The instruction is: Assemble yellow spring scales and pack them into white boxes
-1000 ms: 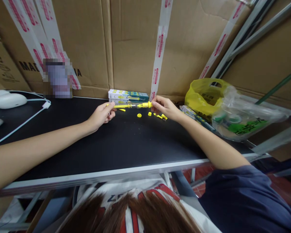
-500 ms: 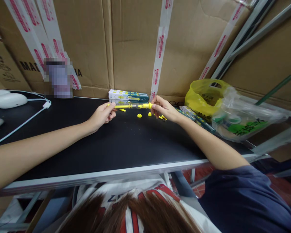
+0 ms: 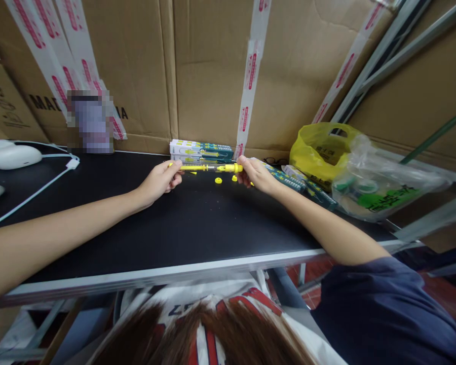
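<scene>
A slim yellow test pen (image 3: 197, 168) with a clear barrel and metal parts inside is held level above the black table. My left hand (image 3: 162, 178) pinches its left end between thumb and fingers. At the other end, my right hand (image 3: 257, 175) is closed around the thicker yellow cap (image 3: 233, 168), its fingertips partly hidden. Below the pen lie a small yellow ring-shaped piece (image 3: 218, 180) and another yellow piece (image 3: 234, 178). Other small yellow bits are mostly covered by my right hand.
Printed boxes (image 3: 201, 149) are stacked against the cardboard wall; more boxes (image 3: 289, 180) lie behind my right forearm. A yellow plastic bag (image 3: 307, 152) and a clear bag (image 3: 383, 203) stand at right. On the left are a white rounded device (image 3: 15, 157) and a cable (image 3: 34, 195).
My right hand has turned and its fingers have curled closer around the pen's cap end, now covering more loose yellow pieces. My left hand has hardly moved.
</scene>
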The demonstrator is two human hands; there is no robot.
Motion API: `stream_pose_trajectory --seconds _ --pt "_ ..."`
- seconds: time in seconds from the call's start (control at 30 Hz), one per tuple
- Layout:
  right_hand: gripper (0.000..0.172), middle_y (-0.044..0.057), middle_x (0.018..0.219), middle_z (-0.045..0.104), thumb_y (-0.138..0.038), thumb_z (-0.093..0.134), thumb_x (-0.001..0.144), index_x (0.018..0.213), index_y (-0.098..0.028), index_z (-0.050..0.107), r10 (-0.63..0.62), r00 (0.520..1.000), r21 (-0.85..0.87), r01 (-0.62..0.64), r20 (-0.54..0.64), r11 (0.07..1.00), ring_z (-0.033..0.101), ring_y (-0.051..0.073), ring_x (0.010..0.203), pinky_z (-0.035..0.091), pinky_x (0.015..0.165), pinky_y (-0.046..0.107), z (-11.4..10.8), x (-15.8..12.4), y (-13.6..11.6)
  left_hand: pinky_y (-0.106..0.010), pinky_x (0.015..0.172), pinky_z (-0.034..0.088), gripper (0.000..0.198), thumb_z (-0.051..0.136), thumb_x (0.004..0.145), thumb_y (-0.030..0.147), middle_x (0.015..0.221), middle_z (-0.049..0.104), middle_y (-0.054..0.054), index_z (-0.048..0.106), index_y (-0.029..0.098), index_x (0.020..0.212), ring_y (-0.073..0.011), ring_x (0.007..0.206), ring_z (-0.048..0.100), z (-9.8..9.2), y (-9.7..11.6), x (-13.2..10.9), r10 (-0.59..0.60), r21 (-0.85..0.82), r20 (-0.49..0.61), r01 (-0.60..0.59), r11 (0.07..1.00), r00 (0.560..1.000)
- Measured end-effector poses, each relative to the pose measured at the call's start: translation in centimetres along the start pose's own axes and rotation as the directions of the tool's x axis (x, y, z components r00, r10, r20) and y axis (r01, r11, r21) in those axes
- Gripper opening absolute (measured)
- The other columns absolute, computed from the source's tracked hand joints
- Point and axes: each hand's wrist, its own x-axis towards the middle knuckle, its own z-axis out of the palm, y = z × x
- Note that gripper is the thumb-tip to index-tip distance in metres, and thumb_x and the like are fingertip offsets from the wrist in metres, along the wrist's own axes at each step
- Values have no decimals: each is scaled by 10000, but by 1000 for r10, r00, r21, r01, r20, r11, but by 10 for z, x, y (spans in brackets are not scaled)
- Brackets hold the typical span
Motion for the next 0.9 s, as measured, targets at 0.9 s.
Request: stream_pose_trajectory --seconds 0.9 --pt "296 -40 609 569 -508 385 949 921 -213 399 -47 999 100 48 -13 994 425 71 397 353 366 181 -1 -2 -1 -141 343 189 334 468 891 489 478 406 75 458 172 785 -31 351 263 0 -1 1 8 -10 -16 -9 1000 1000"
